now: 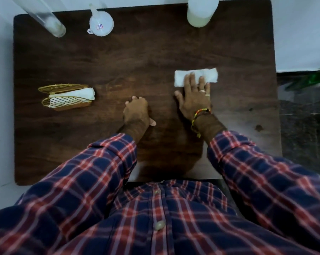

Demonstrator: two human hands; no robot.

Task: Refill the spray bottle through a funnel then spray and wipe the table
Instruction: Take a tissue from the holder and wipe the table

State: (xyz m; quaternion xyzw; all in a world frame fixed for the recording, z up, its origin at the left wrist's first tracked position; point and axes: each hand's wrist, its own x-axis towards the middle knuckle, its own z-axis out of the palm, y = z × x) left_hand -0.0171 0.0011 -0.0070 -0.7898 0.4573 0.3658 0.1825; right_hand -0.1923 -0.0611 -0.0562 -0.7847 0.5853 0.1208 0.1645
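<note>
A: Right hand (193,100): fingers (192,79) straight and spread, flat on the near edge of the folded white paper towel (196,77), pressing it onto the counter (118,61). Thumb out to the left, off the towel. Rings on two fingers; beaded band at the wrist.

B: Left hand (137,112)?

A: Fingers curled under, holding nothing, resting on the wood just left of the right hand. Plaid sleeves on both arms.

B: Towel position?

A: Right of centre, lying crosswise, mostly beyond the fingertips.

B: Other items?

A: White funnel (101,23) at the far edge, spout pointing away. Clear bottle (45,17) to its left, tilted in view, top cut off. A translucent white container (201,12) at far right. Gold wire holder (65,98) with napkins at the left.

B: Surroundings?

A: Dark wood-grain counter, pale floor around, dark tiles to the right.
</note>
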